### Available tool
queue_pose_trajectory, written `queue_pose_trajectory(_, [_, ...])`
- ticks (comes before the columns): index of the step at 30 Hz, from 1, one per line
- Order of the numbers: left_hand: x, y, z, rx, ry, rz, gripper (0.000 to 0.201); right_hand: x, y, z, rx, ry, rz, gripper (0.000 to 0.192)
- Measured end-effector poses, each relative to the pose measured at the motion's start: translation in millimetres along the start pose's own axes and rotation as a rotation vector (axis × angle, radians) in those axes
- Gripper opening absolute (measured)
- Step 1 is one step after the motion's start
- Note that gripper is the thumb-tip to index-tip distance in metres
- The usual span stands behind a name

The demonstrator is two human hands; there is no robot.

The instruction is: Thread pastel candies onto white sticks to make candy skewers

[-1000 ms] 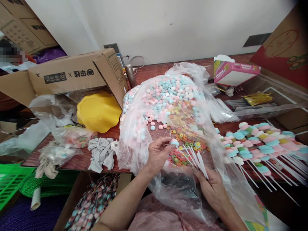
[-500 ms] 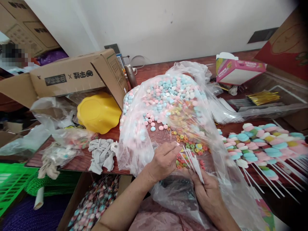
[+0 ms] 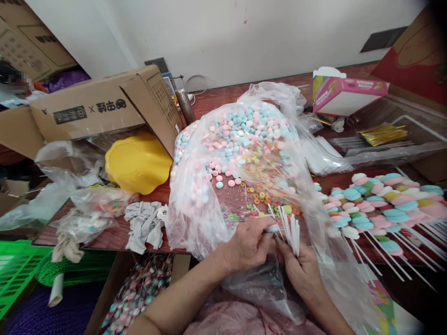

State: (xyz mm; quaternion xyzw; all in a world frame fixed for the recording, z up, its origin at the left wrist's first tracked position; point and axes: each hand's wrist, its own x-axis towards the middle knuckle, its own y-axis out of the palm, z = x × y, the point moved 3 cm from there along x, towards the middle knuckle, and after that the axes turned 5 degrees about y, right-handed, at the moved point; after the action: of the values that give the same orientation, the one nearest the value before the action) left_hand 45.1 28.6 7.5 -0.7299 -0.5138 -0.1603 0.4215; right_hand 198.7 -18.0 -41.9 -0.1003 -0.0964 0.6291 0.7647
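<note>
My right hand (image 3: 304,267) is wrapped round a bundle of thin white sticks (image 3: 291,232), their ends fanning upward. Close against it, my left hand (image 3: 246,244) pinches a small pale candy (image 3: 272,228) beside one slanting stick. Whether that stick pierces the candy I cannot make out. Both hands are over the near side of a clear plastic bag (image 3: 195,223). Pink, blue and white round candies (image 3: 240,125) fill its far part. Small coloured ring candies (image 3: 261,197) lie just beyond my fingers, partly hidden by them.
Sticks threaded with candies (image 3: 377,200) lie in a pile at the right. A yellow scalloped bowl (image 3: 138,163), a cardboard box (image 3: 101,107) and grey cloths (image 3: 145,223) stand to the left. Below the table edge, another box (image 3: 179,274) holds candy sticks. A person is partly visible far left.
My left hand has moved right and slightly down, bringing the candy up to the sticks. The bundle in my right hand is now more upright. The view has shifted slightly.
</note>
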Motion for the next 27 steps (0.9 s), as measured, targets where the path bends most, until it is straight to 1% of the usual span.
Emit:
queue_pose_trajectory(1, [4, -1.1, 3, -0.060, -0.053, 0.016, 0.041, 4, -6, -1, -0.001, 0.013, -0.021, 0.035])
queue_pose_trajectory(3, [17, -9.3, 16, -0.105, -0.182, -0.017, 0.039, 12, -21, -4, -0.029, 0.043, -0.086, 0.031])
queue_pose_trajectory(4, [27, -14.8, 26, -0.079, -0.245, -0.043, 0.037, 15, -29, -6, -0.048, 0.054, -0.119, 0.030])
queue_pose_trajectory(5, [37, -19.9, 37, -0.008, -0.299, -0.053, 0.029, 18, -37, -7, -0.063, 0.060, -0.143, 0.030])
queue_pose_trajectory(6, [49, -21.4, 48, 0.072, -0.322, 0.028, 0.019, 20, -42, -9, -0.075, 0.063, -0.154, 0.031])
queue_pose_trajectory(7, [59, -19.5, 58, 0.138, -0.333, 0.184, 0.015, 22, -46, -10, -0.087, 0.061, -0.153, 0.033])
queue_pose_trajectory(8, [68, -16.3, 68, 0.187, -0.343, 0.331, 0.014, 22, -48, -11, -0.099, 0.054, -0.146, 0.035])
queue_pose_trajectory(10, [78, -9.4, 84, 0.299, -0.368, 0.521, 0.016, 21, -46, -12, -0.129, 0.027, -0.131, 0.035])
queue_pose_trajectory(11, [79, -5.6, 88, 0.358, -0.372, 0.590, 0.017, 19, -44, -12, -0.148, 0.008, -0.119, 0.033])
queue_pose_trajectory(13, [76, 0.9, 90, 0.470, -0.350, 0.675, 0.018, 16, -40, -13, -0.178, -0.032, -0.088, 0.031])
queue_pose_trajectory(15, [68, 5.0, 88, 0.524, -0.294, 0.692, 0.021, 14, -37, -15, -0.197, -0.060, -0.057, 0.029])
queue_pose_trajectory(17, [58, 6.7, 84, 0.503, -0.244, 0.666, 0.023, 14, -36, -16, -0.213, -0.077, -0.044, 0.029])
queue_pose_trajectory(19, [51, 7.3, 81, 0.428, -0.222, 0.628, 0.022, 15, -36, -16, -0.236, -0.100, -0.035, 0.027])
queue_pose_trajectory(21, [47, 5.9, 79, 0.307, -0.261, 0.544, 0.020, 15, -36, -15, -0.268, -0.144, -0.024, 0.025])
queue_pose_trajectory(22, [47, 3.7, 77, 0.218, -0.322, 0.462, 0.018, 15, -35, -14, -0.285, -0.174, -0.021, 0.025])
queue_pose_trajectory(24, [45, -3.4, 74, -0.055, -0.523, 0.238, 0.012, 12, -35, -12, -0.312, -0.228, -0.010, 0.026])
queue_pose_trajectory(25, [43, -7.2, 71, -0.230, -0.644, 0.120, 0.014, 10, -34, -11, -0.318, -0.248, -0.003, 0.026])
queue_pose_trajectory(27, [38, -14.0, 64, -0.574, -0.854, -0.074, 0.029, 5, -34, -8, -0.316, -0.263, 0.010, 0.028])
